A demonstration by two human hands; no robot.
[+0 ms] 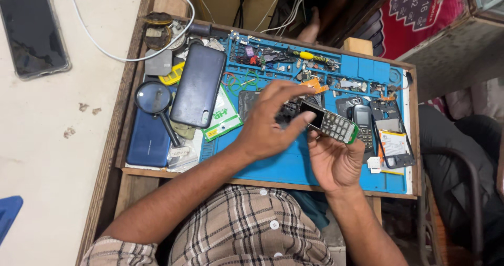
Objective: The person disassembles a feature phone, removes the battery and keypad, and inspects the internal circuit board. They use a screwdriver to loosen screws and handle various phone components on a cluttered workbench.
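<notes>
Head view: above the blue repair mat [283,163] on the tabletop, the right hand [336,161] cradles a small keypad phone [332,123], fingers curled under it. The left hand [273,120] pinches the phone's screen end (its fingertips hide parts behind). The mat's upper tray slots hold screws and a yellow-handled screwdriver [313,56], too small to sort.

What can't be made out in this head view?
- Keypad phone: its screen end is covered by the left hand; its back rests hidden in the right hand.
- Small parts along the top of the blue mat: too small to tell apart.
- Blue phone: mostly under the magnifier and dark phone.
- White cable: its far end runs off the top edge.
</notes>
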